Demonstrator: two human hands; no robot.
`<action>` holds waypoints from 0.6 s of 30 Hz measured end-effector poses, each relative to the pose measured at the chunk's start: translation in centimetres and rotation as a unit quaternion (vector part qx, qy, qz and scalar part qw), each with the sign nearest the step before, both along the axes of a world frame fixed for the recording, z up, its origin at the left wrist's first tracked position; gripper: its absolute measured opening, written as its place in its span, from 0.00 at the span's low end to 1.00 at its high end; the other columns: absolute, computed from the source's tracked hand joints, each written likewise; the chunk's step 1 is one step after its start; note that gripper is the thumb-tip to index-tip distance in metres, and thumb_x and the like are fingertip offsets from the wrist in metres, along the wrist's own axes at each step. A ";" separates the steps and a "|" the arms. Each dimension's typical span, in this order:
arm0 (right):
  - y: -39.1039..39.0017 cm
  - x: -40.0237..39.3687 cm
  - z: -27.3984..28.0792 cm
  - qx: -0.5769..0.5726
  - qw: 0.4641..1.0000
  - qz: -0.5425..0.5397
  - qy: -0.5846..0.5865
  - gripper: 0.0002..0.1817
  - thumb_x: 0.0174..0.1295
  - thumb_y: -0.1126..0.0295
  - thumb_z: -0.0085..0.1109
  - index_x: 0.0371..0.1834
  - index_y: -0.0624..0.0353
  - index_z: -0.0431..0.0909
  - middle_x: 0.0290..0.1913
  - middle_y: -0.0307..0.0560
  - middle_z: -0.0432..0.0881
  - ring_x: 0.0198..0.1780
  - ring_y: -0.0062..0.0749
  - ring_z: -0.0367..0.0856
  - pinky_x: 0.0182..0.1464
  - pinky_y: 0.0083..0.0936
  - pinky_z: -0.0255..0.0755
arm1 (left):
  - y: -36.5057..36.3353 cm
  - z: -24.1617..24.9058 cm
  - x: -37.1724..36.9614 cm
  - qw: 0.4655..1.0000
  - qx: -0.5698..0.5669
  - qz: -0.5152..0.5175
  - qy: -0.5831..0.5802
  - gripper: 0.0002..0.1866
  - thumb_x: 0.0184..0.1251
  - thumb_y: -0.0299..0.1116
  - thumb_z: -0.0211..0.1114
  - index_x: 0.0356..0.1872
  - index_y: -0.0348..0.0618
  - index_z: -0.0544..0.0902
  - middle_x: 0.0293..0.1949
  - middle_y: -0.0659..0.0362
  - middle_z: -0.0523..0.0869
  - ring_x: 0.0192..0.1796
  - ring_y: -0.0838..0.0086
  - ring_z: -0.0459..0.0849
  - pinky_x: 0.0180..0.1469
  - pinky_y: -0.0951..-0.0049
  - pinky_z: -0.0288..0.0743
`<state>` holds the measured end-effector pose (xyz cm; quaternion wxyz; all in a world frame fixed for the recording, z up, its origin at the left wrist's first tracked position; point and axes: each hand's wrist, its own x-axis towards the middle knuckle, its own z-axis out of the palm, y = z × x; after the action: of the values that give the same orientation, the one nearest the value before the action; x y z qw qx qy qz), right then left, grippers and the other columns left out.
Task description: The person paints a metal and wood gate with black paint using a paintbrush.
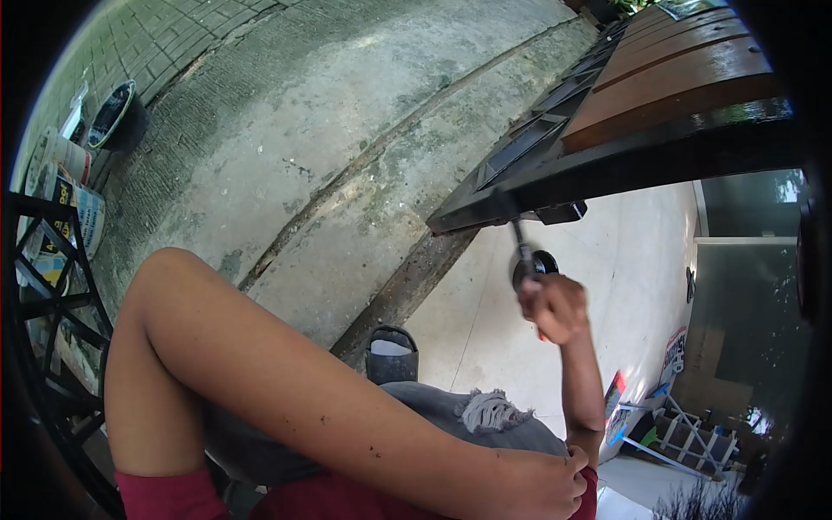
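My right hand (557,308) is closed around the handle of a paintbrush (522,243). The brush's dark head is blurred and meets the lower edge of the black metal gate frame (624,166). Just behind the hand, a round black container (544,263) is partly covered by the hand and brush. My left arm lies across my body, over grey ripped jeans (494,411). At its end my left hand (546,484) has curled fingers and rests by my right elbow; whatever may be inside them is hidden.
Brown slats (667,78) fill the gate. A floor track (407,277) separates rough concrete from pale tiles. Paint buckets (82,217) and a black bucket (120,117) stand at left, behind a black metal lattice (56,303). A blue-and-white folding frame (685,429) lies lower right.
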<state>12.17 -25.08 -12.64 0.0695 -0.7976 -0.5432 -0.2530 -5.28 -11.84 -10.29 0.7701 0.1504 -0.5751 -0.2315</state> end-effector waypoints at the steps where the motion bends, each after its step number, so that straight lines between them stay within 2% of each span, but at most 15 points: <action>1: 0.4 -0.9 2.8 0.012 0.999 -0.045 -0.023 0.07 0.53 0.85 0.61 0.28 0.66 0.72 0.23 0.51 0.79 0.20 0.35 0.80 0.19 0.24 0.73 | -0.2 0.3 0.1 1.000 0.004 0.012 0.001 0.13 0.77 0.37 0.54 0.50 0.40 0.81 0.52 0.55 0.83 0.57 0.65 0.79 0.66 0.57 0.66; 2: -1.4 -2.3 3.2 0.080 0.985 -0.140 -0.058 0.02 0.57 0.83 0.55 0.29 0.70 0.73 0.24 0.53 0.79 0.21 0.40 0.81 0.19 0.28 0.74 | -0.5 0.5 0.5 1.000 0.006 0.025 -0.001 0.13 0.77 0.37 0.54 0.50 0.40 0.81 0.52 0.55 0.83 0.58 0.65 0.79 0.66 0.57 0.66; 3: -1.1 -2.2 4.0 0.161 0.965 -0.179 -0.108 0.05 0.56 0.77 0.54 0.31 0.71 0.75 0.24 0.54 0.81 0.21 0.42 0.82 0.20 0.32 0.74 | -0.9 0.9 0.8 0.999 0.008 0.035 -0.002 0.13 0.77 0.37 0.54 0.50 0.40 0.81 0.52 0.56 0.83 0.58 0.65 0.79 0.66 0.57 0.66; 5: -0.8 -4.1 1.6 0.141 0.916 -0.375 -0.006 0.10 0.56 0.69 0.54 0.31 0.67 0.77 0.24 0.54 0.81 0.20 0.41 0.81 0.20 0.31 0.72 | -0.6 2.0 1.8 0.998 0.010 0.059 -0.014 0.13 0.77 0.37 0.54 0.50 0.40 0.81 0.53 0.56 0.83 0.58 0.65 0.79 0.66 0.56 0.65; 6: -3.0 -3.3 -1.8 0.074 0.942 -0.312 0.097 0.14 0.58 0.62 0.53 0.31 0.64 0.77 0.22 0.52 0.79 0.18 0.40 0.79 0.19 0.28 0.70 | 1.0 1.6 1.5 0.997 0.012 0.072 -0.025 0.13 0.77 0.37 0.54 0.50 0.40 0.81 0.53 0.56 0.83 0.58 0.65 0.78 0.67 0.56 0.65; 7: -1.6 -2.4 -2.4 0.055 0.936 -0.218 0.270 0.09 0.59 0.66 0.57 0.29 0.60 0.73 0.20 0.48 0.76 0.17 0.37 0.77 0.18 0.23 0.67 | 0.9 1.9 1.5 0.995 0.015 0.087 -0.036 0.13 0.77 0.37 0.54 0.50 0.40 0.81 0.53 0.56 0.83 0.58 0.65 0.78 0.67 0.56 0.65; 8: -0.4 -0.6 -5.9 0.024 0.997 -0.038 -0.065 0.10 0.55 0.76 0.63 0.27 0.58 0.68 0.20 0.44 0.75 0.17 0.32 0.76 0.17 0.24 0.67 | 1.5 1.8 2.0 0.993 0.019 0.105 -0.046 0.13 0.77 0.37 0.53 0.50 0.40 0.81 0.53 0.56 0.83 0.59 0.65 0.78 0.67 0.56 0.65; 9: 0.1 -0.1 -7.7 0.014 0.998 -0.023 -0.059 0.16 0.50 0.83 0.66 0.26 0.56 0.64 0.20 0.43 0.74 0.17 0.29 0.75 0.17 0.23 0.66 | 1.2 1.7 2.1 0.991 0.025 0.121 -0.054 0.13 0.77 0.37 0.53 0.50 0.40 0.81 0.53 0.56 0.83 0.59 0.65 0.78 0.67 0.55 0.65; 11: -1.2 0.0 -7.5 -0.060 0.998 -0.009 -0.012 0.14 0.52 0.81 0.65 0.26 0.57 0.65 0.20 0.43 0.75 0.17 0.28 0.76 0.17 0.24 0.67 | -0.3 2.2 2.4 0.987 0.038 0.146 -0.063 0.14 0.77 0.37 0.53 0.50 0.40 0.81 0.53 0.56 0.83 0.59 0.65 0.78 0.67 0.55 0.64; 13: -0.1 0.4 -1.9 -0.015 1.000 0.012 -0.017 0.11 0.54 0.83 0.61 0.27 0.60 0.68 0.18 0.43 0.72 0.17 0.30 0.75 0.16 0.23 0.65 | -0.9 3.0 2.8 0.982 0.050 0.168 -0.067 0.14 0.77 0.37 0.53 0.50 0.41 0.81 0.54 0.56 0.83 0.60 0.65 0.78 0.67 0.54 0.64; 14: -1.0 -1.5 0.7 0.034 0.977 -0.143 0.156 0.07 0.57 0.81 0.58 0.27 0.62 0.69 0.17 0.43 0.71 0.16 0.31 0.74 0.15 0.22 0.64 | 0.4 2.4 1.4 0.980 0.054 0.178 -0.067 0.14 0.77 0.37 0.53 0.50 0.41 0.81 0.54 0.57 0.83 0.60 0.65 0.78 0.68 0.54 0.64; 15: -1.8 -3.3 2.7 0.080 0.899 -0.291 0.318 0.06 0.60 0.78 0.55 0.27 0.64 0.70 0.16 0.42 0.70 0.15 0.31 0.72 0.14 0.21 0.62 | 2.4 2.4 1.1 0.978 0.057 0.189 -0.070 0.14 0.77 0.37 0.53 0.50 0.41 0.81 0.54 0.57 0.83 0.60 0.65 0.77 0.68 0.54 0.64; 16: -0.4 -1.9 3.4 0.169 0.959 -0.218 0.064 0.09 0.65 0.77 0.50 0.25 0.65 0.71 0.17 0.45 0.74 0.14 0.32 0.74 0.16 0.23 0.67 | 2.2 2.8 1.5 0.976 0.058 0.198 -0.073 0.14 0.77 0.38 0.53 0.50 0.41 0.81 0.54 0.57 0.83 0.60 0.65 0.77 0.68 0.54 0.63; 17: 0.9 -0.6 3.6 0.242 0.942 -0.124 -0.196 0.13 0.69 0.75 0.45 0.24 0.65 0.71 0.18 0.47 0.79 0.13 0.33 0.76 0.17 0.24 0.72 | 1.7 3.3 2.2 0.973 0.059 0.207 -0.078 0.14 0.77 0.38 0.53 0.50 0.41 0.81 0.54 0.57 0.82 0.60 0.65 0.77 0.68 0.54 0.63; 18: -0.6 -3.8 2.6 0.219 0.916 -0.335 0.030 0.17 0.66 0.66 0.44 0.26 0.69 0.73 0.16 0.50 0.76 0.11 0.32 0.70 0.14 0.21 0.62 | 1.4 3.6 2.9 0.971 0.060 0.217 -0.087 0.14 0.77 0.38 0.53 0.51 0.41 0.81 0.54 0.57 0.82 0.60 0.65 0.77 0.68 0.53 0.63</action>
<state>8.33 -25.66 -10.06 0.1699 -0.9050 -0.1727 -0.3497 -2.43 -10.42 -6.74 0.7388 0.3365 -0.5785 -0.0792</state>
